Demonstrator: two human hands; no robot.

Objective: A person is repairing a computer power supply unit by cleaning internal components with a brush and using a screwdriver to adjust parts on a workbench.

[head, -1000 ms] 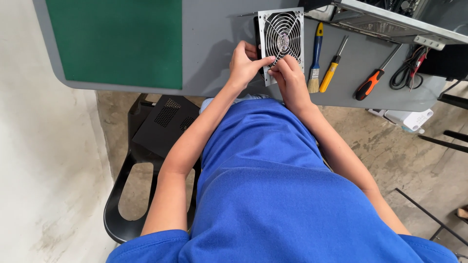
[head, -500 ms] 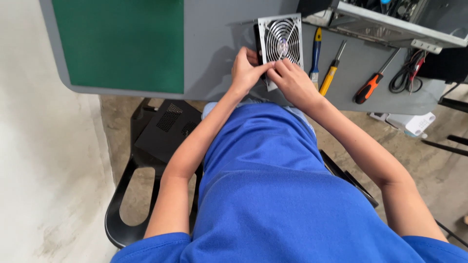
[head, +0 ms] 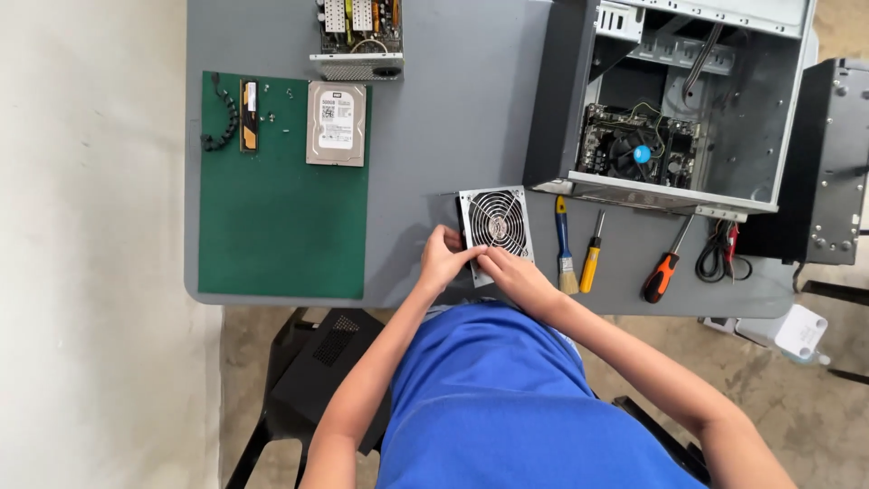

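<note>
Head view now wider, open computer case (head: 724, 100) newly visible (both hands (head: 480, 263) still at the fan unit (head: 495, 222))

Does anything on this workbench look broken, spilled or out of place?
Nothing looks spilled or broken. The computer case lies open on the grey table with its side panel off, and parts sit on the green mat. Both hands, left hand and right hand, hold the square fan unit.

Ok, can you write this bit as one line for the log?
left hand: touching fan unit | right hand: touching fan unit | fan unit: on grey table | brush, screwdrivers: beside
</note>
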